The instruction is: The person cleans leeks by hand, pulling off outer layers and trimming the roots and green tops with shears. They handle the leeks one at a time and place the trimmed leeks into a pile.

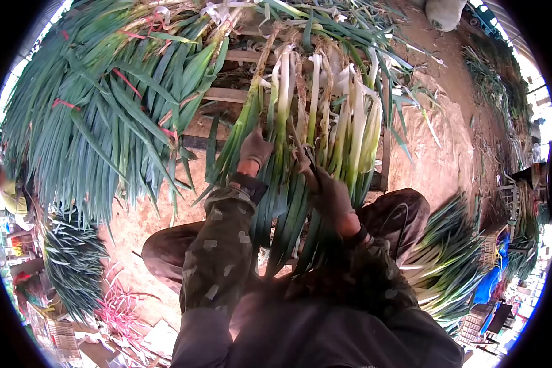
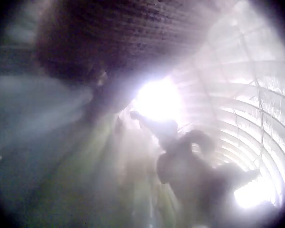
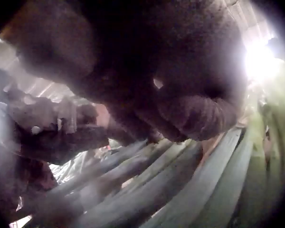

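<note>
Leeks [image 1: 283,92] with pale stems and green leaves lie side by side in front of the person, their leaves running toward the lap. The gloved left hand [image 1: 256,149] grips the leftmost leek [image 1: 249,110] of this row, fingers curled at its leaves. To its right, the gloved right hand [image 1: 332,193] pinches a thin brownish strip [image 1: 298,142] like a dried leaf; I cannot tell exactly what it is. In the right wrist view, curled fingers [image 3: 194,118] lie close over green leaves [image 3: 180,190]. Haze blurs the left wrist view, where the left hand [image 2: 118,42] looms dark above the stems.
A large heap of tied leeks [image 1: 86,135] fills the left side. Wooden slats [image 1: 227,95] show beneath the row. More leeks lie in piles at the lower right [image 1: 448,257] and lower left [image 1: 73,264]. Pink ties [image 1: 119,300] are scattered on the ground.
</note>
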Demonstrator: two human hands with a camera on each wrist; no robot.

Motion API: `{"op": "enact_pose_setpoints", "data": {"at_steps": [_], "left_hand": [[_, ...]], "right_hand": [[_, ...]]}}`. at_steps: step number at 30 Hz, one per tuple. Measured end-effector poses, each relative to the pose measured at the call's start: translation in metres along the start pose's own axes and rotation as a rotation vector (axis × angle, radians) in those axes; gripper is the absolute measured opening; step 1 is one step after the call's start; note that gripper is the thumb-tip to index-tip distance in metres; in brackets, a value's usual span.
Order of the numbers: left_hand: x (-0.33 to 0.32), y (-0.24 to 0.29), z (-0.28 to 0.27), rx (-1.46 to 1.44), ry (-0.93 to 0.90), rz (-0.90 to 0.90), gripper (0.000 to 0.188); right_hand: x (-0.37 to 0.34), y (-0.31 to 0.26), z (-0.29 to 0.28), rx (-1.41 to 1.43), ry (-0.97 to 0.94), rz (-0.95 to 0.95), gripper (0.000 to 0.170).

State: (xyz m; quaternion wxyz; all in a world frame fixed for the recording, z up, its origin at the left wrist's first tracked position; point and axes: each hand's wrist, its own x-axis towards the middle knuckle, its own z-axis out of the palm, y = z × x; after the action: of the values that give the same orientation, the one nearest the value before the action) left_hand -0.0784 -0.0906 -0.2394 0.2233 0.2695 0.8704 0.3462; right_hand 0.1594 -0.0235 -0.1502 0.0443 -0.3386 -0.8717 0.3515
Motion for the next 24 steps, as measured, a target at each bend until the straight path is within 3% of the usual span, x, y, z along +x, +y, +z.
{"op": "enact_pose_setpoints", "data": {"at_steps": [5, 6, 9, 10, 13, 14, 16, 18, 20, 24], "left_hand": [[-0.027, -0.009, 0.012, -0.037, 0.002, 0.032, 0.035], [-0.033, -0.010, 0.014, -0.007, 0.014, 0.029, 0.034], [-0.051, -0.007, 0.017, 0.034, -0.078, 0.195, 0.033], [-0.060, -0.007, 0.017, 0.117, -0.103, 0.316, 0.032], [-0.058, 0.008, -0.004, 0.290, -0.404, 0.321, 0.029], [-0.060, 0.016, -0.021, 0.447, -0.216, 0.499, 0.024], [-0.049, 0.005, -0.039, 0.319, 0.309, 0.225, 0.021], [-0.031, -0.008, -0.059, 0.471, 0.403, 0.148, 0.022], [-0.003, -0.040, -0.059, 0.407, 0.381, 0.156, 0.026], [0.018, -0.057, -0.057, 0.266, 0.186, 0.114, 0.036]], "right_hand": [[0.057, 0.012, -0.002, -0.030, 0.148, -0.013, 0.041], [0.061, 0.005, -0.006, -0.002, 0.096, 0.013, 0.046], [0.057, -0.008, -0.006, 0.091, 0.012, -0.137, 0.052], [0.055, -0.013, -0.004, 0.135, 0.038, -0.071, 0.057], [0.057, -0.019, 0.006, 0.091, 0.025, -0.084, 0.054], [0.050, -0.031, 0.003, 0.017, -0.061, -0.158, 0.058], [0.041, -0.037, 0.016, 0.020, -0.100, -0.150, 0.059], [0.037, -0.044, 0.029, 0.013, -0.088, -0.190, 0.059], [0.036, -0.050, 0.036, -0.032, -0.161, -0.187, 0.058], [0.032, -0.049, 0.040, 0.021, -0.133, -0.133, 0.054]]}}
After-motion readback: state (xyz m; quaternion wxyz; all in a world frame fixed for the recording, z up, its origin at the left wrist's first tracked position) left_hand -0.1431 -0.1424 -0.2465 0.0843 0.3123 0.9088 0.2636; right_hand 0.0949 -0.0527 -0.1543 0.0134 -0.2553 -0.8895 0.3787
